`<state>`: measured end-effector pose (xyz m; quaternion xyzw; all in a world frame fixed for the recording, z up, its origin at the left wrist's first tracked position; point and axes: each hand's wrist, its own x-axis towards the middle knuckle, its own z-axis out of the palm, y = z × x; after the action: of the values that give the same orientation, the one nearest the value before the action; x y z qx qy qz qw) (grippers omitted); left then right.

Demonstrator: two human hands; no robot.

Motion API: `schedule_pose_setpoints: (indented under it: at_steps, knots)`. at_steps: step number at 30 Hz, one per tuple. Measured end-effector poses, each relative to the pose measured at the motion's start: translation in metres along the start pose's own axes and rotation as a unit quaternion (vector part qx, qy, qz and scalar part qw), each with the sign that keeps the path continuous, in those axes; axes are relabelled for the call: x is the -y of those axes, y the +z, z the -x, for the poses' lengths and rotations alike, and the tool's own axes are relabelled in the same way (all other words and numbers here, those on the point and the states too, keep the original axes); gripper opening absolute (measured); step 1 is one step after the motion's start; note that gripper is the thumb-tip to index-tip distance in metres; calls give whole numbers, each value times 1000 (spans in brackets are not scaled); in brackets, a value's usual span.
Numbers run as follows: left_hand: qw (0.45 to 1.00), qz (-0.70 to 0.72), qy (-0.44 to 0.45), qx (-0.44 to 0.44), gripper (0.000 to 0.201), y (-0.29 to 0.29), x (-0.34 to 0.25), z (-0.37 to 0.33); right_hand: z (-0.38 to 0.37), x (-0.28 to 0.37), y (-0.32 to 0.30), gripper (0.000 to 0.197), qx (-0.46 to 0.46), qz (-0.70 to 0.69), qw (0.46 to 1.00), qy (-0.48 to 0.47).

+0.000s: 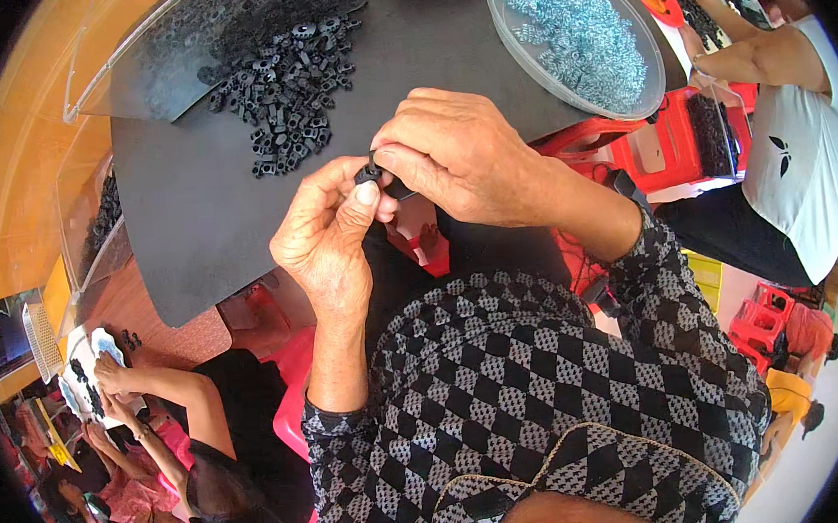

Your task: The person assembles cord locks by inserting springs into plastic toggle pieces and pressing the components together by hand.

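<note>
I have a small black part (367, 175) in midair, just beyond the near edge of the worktop (192, 209), with 2 hands on it. The left hand (324, 229) pinches it between thumb and fingers, the thumbnail facing my camera. The right hand (460, 157) comes in from above, thumb and forefinger closed narrowly on its upper end; whether a second, smaller piece sits between those fingertips I cannot tell.

Beyond the hands, I see a loose pile of black parts (295, 85) on the worktop. It runs back to a clear plastic bin (127, 51) with more of them in it. To the right, a round clear tub (519, 50) holds a heap of small, shiny, pale-blue pieces (578, 37).

Farther out on my right, red stools (664, 152) stand beside the worktop, and a co-worker in a white top (805, 157) reaches toward other things. On my left, a co-worker in a black top (247, 439) has hands at a white surface (79, 368) with dark bits on it, near a pink chair (294, 396).
</note>
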<state>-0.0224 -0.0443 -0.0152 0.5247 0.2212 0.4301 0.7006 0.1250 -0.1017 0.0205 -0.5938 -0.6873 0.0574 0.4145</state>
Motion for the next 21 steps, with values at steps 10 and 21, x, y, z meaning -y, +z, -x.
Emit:
schedule_pose_setpoints:
  at_steps: [10,21]
  knots:
    - [999,31,-18,6,18,-1,0,-1,1,2,-1,17,-15,-14,999,27]
    - [987,138,-79,27,20,-3,-2,-10,-2,12,-9,14,-55,-83,992,83]
